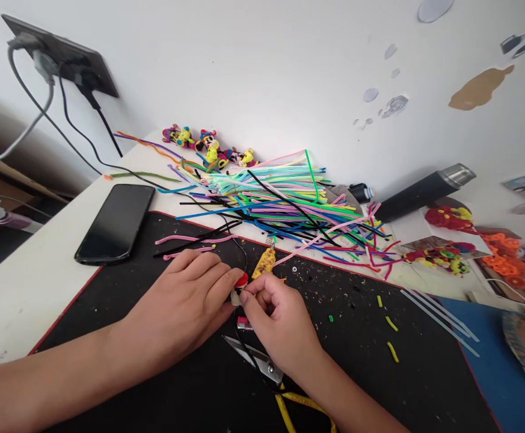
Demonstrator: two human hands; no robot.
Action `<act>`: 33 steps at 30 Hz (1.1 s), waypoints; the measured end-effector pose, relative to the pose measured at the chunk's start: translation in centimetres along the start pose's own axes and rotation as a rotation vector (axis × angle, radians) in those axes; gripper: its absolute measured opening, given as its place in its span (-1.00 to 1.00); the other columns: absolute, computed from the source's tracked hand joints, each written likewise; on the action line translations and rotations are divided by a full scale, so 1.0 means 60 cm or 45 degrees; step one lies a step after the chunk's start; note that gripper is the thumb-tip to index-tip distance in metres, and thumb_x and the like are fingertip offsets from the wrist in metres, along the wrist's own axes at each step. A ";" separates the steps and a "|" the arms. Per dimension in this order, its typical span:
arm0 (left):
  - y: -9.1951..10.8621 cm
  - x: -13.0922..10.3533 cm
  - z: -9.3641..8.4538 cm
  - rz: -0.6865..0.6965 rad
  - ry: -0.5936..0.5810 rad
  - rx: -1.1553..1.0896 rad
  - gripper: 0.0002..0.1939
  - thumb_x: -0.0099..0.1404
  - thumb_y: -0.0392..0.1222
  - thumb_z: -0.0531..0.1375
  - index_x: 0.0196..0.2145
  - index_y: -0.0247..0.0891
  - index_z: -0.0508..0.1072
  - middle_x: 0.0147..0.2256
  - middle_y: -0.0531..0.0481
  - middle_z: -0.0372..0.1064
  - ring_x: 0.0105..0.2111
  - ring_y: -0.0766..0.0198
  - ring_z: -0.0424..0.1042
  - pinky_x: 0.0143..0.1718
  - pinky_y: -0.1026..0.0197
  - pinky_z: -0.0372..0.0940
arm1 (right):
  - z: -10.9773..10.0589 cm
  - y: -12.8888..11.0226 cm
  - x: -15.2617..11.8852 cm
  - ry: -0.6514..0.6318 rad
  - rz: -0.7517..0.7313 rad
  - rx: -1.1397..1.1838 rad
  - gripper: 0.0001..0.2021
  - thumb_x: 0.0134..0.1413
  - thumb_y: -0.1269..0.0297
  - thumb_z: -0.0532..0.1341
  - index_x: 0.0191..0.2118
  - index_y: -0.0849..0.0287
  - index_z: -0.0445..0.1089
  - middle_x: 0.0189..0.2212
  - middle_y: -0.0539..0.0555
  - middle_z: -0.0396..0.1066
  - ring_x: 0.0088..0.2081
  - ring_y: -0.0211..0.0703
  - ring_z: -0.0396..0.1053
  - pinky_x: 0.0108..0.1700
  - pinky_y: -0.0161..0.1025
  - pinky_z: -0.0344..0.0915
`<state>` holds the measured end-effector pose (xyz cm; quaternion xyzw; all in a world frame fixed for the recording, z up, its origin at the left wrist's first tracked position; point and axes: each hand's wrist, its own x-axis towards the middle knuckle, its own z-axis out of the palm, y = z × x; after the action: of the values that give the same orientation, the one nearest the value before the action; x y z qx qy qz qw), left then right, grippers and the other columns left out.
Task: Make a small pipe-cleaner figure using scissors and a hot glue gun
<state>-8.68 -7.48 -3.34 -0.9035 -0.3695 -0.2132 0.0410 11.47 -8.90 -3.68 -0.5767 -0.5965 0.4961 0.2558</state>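
Over the black mat, my left hand (194,288) and my right hand (280,316) meet, closed on one small red, white and black piece (240,287). The left thumb and fingers hold its left side, and the right thumb and index finger pinch its right side. Fingers cover much of the piece, so its exact kind is hidden. Just beyond the right hand lies a yellow, stained tool with a metal tip (264,263). Below the hands are a red lighter-like object (244,323), partly covered, and a pair of scissors (262,364) with yellow handles.
A large pile of coloured pipe cleaners (266,198) lies along the wall. A phone (116,222) rests at left, and a dark flask (420,192) lies at right. Short yellow pieces (391,323) and clear glue sticks (442,319) are on the right. A thin black cord runs under the hands.
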 end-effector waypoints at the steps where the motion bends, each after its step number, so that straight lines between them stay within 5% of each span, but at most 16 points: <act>1: 0.000 0.000 0.000 0.001 -0.002 -0.006 -0.80 0.46 -0.22 0.22 -0.01 -0.34 0.52 -0.18 -0.12 0.62 -0.16 0.00 0.51 -0.08 -0.05 0.27 | 0.000 0.000 0.000 -0.002 0.002 -0.004 -0.88 0.26 0.26 0.24 -0.33 0.12 0.41 -0.62 -0.16 0.22 -0.57 -0.29 0.17 -0.47 -0.32 0.09; 33: 0.000 -0.004 0.002 -0.058 -0.057 -0.136 -0.78 0.46 -0.23 0.22 0.01 -0.34 0.52 -0.16 -0.13 0.60 -0.13 -0.01 0.49 -0.03 -0.05 0.23 | 0.000 -0.002 -0.002 0.008 -0.015 0.050 -0.88 0.23 0.28 0.25 -0.35 0.11 0.36 -0.63 -0.16 0.18 -0.58 -0.30 0.13 -0.48 -0.32 0.07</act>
<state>-8.81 -7.62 -3.57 -0.9003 -0.3789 -0.2132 -0.0203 11.45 -8.98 -3.54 -0.5695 -0.5893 0.5045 0.2719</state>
